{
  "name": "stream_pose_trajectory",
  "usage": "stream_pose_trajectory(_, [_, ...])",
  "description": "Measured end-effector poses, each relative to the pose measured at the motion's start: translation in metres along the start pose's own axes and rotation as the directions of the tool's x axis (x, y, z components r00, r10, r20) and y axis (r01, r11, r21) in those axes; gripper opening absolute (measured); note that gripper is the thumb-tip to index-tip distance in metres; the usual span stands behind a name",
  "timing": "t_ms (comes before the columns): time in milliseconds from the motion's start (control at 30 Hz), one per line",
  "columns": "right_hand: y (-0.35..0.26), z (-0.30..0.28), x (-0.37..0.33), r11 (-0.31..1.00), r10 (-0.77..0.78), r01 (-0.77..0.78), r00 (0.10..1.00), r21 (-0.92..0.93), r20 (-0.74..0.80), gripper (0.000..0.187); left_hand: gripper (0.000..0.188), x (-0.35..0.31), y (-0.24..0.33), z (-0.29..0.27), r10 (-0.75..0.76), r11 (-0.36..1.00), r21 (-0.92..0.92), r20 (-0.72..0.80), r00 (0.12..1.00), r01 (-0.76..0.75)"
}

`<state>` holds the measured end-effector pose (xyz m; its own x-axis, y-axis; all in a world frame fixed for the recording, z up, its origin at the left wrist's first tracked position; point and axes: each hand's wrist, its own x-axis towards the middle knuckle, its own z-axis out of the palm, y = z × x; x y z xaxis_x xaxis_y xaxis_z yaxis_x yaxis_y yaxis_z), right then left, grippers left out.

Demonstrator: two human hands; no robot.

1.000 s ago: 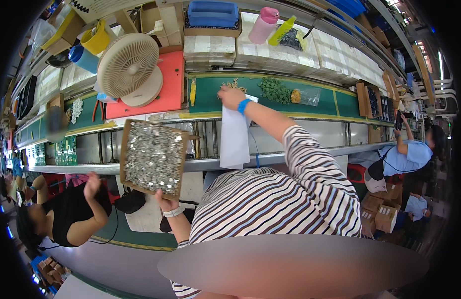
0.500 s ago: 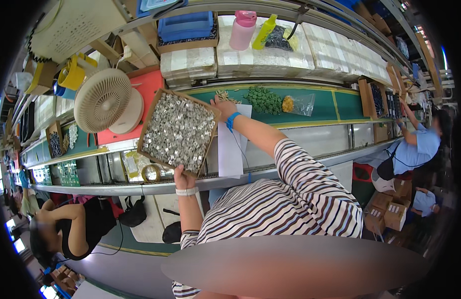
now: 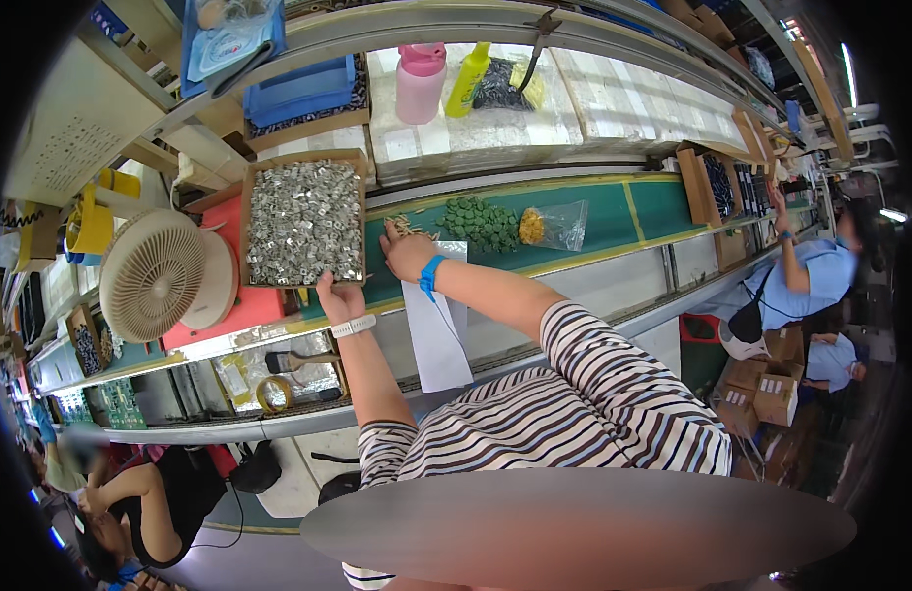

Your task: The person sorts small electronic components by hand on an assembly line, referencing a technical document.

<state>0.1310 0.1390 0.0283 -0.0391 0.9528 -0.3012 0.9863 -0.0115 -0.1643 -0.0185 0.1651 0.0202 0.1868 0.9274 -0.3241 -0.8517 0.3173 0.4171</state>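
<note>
A shallow cardboard box (image 3: pixel 361 222) full of small silvery metal parts (image 3: pixel 303 222) sits at the far left, over a red mat (image 3: pixel 220 313). My left hand (image 3: pixel 340 298) grips its near right corner, fingers closed round the edge. To the right of the box, my right hand (image 3: pixel 409 260) rests on the green work surface, fingers apart beside a small pile of tan pin-like parts (image 3: pixel 405 225). Its wrist wears a blue strap with a cord. Below it hangs a white sheet of paper (image 3: pixel 434 340). Green disc-shaped parts (image 3: pixel 481 225) are heaped further right.
A beige fan (image 3: pixel 153 266) stands left of the box. A brush (image 3: pixel 298 361) and a tape roll (image 3: pixel 274 393) lie nearer. A clear bag (image 3: pixel 564 225), a pink bottle (image 3: pixel 421 84) and a yellow bottle (image 3: pixel 468 81) are behind. Co-workers sit at left and right.
My left hand has carried the box away from me, and it now sits straighter and farther back. The brush has come into sight. My right hand stays by the tan parts.
</note>
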Motion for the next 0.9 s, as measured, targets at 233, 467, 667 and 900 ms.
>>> stream_pose_trajectory(233, [-0.016,0.012,-0.015,0.883,-0.461,0.468,0.874,0.012,-0.154,0.034,0.043,0.023,-0.006,-0.014,-0.045,0.999,-0.023,-0.028,0.999,0.045])
stream_pose_trajectory(467, [-0.019,0.039,-0.02,0.977,-0.206,0.195,0.97,-0.09,-0.131,0.036,0.021,0.024,0.001,-0.015,-0.151,0.979,0.124,-0.078,0.985,0.16])
stream_pose_trajectory(667, [0.002,0.006,-0.044,0.956,-0.279,0.293,0.917,0.009,-0.284,0.032,0.02,0.014,0.014,-0.003,-0.332,0.887,0.244,-0.249,0.91,0.391])
stream_pose_trajectory(900, [0.007,-0.045,-0.077,0.904,-0.102,0.261,0.901,0.338,-0.422,0.013,0.052,0.004,0.024,0.012,-0.538,0.832,0.064,-0.145,0.83,0.55])
